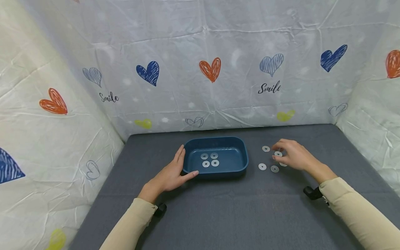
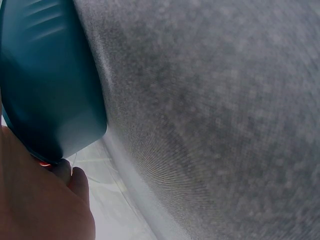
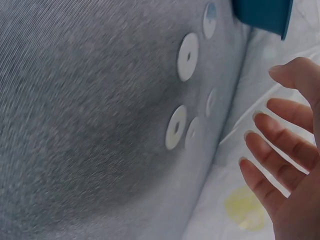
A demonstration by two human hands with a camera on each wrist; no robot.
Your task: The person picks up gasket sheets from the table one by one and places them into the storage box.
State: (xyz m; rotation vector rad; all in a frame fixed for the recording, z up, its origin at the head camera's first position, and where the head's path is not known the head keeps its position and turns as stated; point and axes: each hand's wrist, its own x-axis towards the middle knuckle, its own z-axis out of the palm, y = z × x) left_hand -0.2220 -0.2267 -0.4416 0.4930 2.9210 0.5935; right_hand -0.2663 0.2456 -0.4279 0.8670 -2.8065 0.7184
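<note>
A dark blue rectangular tray (image 1: 218,173) lies on the table with several flat, pale washers (image 1: 213,163) inside it. At its front left corner rests my left hand (image 1: 170,175), fingers extended along the left wall and thumb on the front rim. The left wrist view shows the tray's outer wall (image 2: 55,95) beside that hand. To the right of the tray, several more washers (image 1: 260,167) lie loose on the cloth. My right hand (image 1: 293,155) hovers over them, thumb and fingers apart; the right wrist view shows its fingers (image 3: 282,132) holding nothing.
Grey cloth (image 1: 218,215) covers the table. White sheets (image 1: 178,93) printed with hearts and the word Smile hang at the back and both sides. A dark wrist device (image 1: 312,193) sits at the right cuff.
</note>
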